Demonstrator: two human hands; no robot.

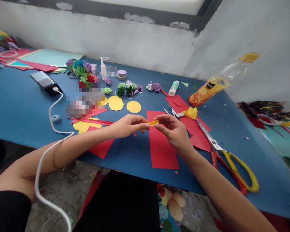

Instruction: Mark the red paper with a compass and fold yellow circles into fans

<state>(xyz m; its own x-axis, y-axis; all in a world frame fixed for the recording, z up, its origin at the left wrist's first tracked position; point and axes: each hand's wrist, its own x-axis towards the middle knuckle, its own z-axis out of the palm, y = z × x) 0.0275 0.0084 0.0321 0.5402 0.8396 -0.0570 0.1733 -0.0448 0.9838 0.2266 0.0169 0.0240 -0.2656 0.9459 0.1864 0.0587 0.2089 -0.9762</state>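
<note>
A small folded piece of yellow paper (154, 122) is pinched between the fingertips of my left hand (128, 125) and my right hand (172, 130), just above the blue table (19, 109). Under my right hand lies a red paper sheet (161, 148). Two yellow paper circles (133, 106) lie just beyond my hands, and another folded yellow piece (190, 112) rests to the right on red scraps.
Large scissors with red and yellow handles (228, 158) lie at the right. A glue stick (173, 88), a glue bottle (103, 68), an orange drink bottle (212, 85) and several folded paper flowers (127, 88) stand farther back. A phone (42, 79) with a white cable (52, 122) lies left.
</note>
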